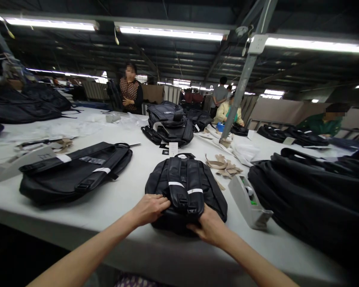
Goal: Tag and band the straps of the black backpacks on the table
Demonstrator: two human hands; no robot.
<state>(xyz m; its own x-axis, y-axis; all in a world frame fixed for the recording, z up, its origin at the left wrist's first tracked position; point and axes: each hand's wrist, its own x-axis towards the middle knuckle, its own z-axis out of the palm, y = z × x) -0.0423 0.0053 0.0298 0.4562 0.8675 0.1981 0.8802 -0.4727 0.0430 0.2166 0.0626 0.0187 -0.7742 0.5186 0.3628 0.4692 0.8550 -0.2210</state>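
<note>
A black backpack (pixel 185 191) lies back-side up near the front edge of the white table (pixel 131 187), its two shoulder straps banded with white tape. My left hand (pixel 151 208) rests on the backpack's near left corner, fingers curled over it. My right hand (pixel 208 228) grips the near right bottom edge, just under the strap ends.
Another black backpack (pixel 74 171) lies to the left, a pile of black bags (pixel 311 195) to the right, and a stack of backpacks (pixel 169 123) behind. A grey tape dispenser (pixel 249 199) and brown paper scraps (pixel 223 164) lie right of my bag. Several people stand or sit beyond the table.
</note>
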